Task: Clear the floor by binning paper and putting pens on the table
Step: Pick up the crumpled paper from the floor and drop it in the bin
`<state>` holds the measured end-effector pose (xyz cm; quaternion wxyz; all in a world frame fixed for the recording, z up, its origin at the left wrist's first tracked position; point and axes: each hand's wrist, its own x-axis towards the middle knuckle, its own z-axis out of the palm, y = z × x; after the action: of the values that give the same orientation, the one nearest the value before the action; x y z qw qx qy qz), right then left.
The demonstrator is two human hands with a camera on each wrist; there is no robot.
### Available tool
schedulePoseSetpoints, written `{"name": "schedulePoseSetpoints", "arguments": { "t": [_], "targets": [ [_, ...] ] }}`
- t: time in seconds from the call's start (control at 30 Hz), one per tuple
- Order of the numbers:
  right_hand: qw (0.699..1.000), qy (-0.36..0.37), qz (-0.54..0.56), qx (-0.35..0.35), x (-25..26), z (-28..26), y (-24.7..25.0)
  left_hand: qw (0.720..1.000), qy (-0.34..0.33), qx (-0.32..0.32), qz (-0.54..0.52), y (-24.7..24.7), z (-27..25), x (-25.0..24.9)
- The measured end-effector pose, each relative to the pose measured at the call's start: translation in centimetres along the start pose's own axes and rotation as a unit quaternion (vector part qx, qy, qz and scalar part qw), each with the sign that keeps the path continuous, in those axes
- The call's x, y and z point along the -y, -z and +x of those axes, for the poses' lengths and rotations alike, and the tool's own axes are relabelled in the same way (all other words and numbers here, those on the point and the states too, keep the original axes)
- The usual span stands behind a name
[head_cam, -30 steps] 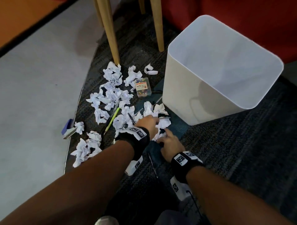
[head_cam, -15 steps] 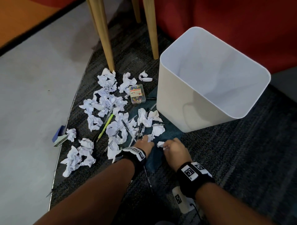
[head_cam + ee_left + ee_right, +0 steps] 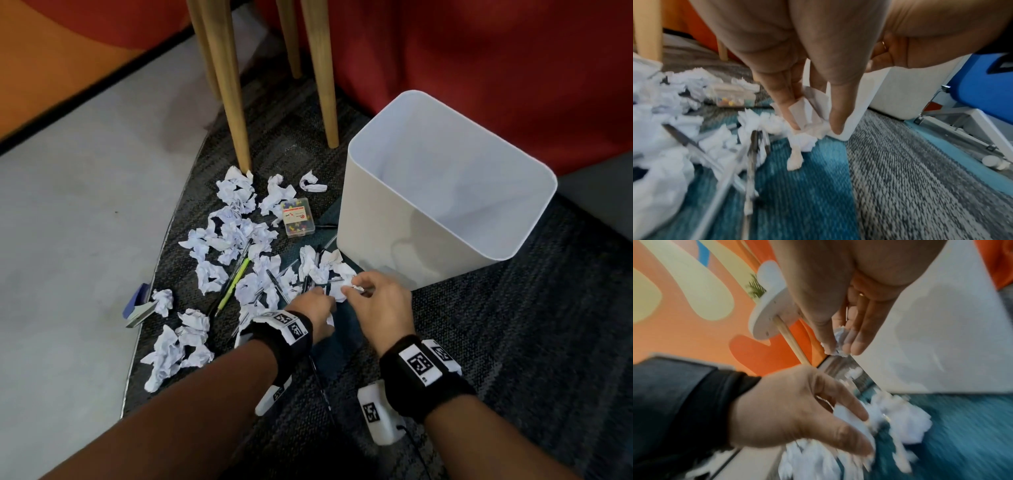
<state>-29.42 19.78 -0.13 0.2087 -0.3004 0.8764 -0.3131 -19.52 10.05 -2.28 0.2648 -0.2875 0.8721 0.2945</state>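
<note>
Your right hand (image 3: 378, 305) pinches a tiny crumpled paper ball (image 3: 839, 344) between thumb and fingertips, just beside the smooth white plastic bin (image 3: 404, 219). Your left hand (image 3: 317, 310) pinches a creased paper scrap (image 3: 809, 118) over the teal carpet patch (image 3: 801, 194), the fingers straight and close together. More crinkled paper wads (image 3: 236, 236) and slim pens (image 3: 233, 282) lie scattered on the ribbed grey carpet (image 3: 513, 342), near the round wooden table legs (image 3: 226, 85)

Crumpled white paper balls (image 3: 236, 236) lie scattered on the dark carpet left of the upright, open white bin (image 3: 442, 205). Pens (image 3: 274, 277) lie among them, mostly dark, with a yellow-green pen (image 3: 234, 282) angled diagonally. A small paper wad (image 3: 838, 344) is pinched above the floor near the bin's wall; a larger crumpled piece (image 3: 809, 125) is pinched just beside the pile.
</note>
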Motion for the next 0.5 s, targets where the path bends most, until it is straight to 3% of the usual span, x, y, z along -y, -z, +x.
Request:
{"name": "schedulePoseSetpoints", "arguments": {
  "t": [0.27,0.5],
  "targets": [
    [0.984,0.072,0.133,-0.091,7.4,1.1,6.8,0.997,-0.031,-0.068,-0.013,7.6,-3.9,-0.1],
    [0.944,0.160,0.109,-0.268,10.2,1.5,12.3,0.967,-0.143,-0.188,-0.091,11.8,-7.4,-3.2]
  ]
}}
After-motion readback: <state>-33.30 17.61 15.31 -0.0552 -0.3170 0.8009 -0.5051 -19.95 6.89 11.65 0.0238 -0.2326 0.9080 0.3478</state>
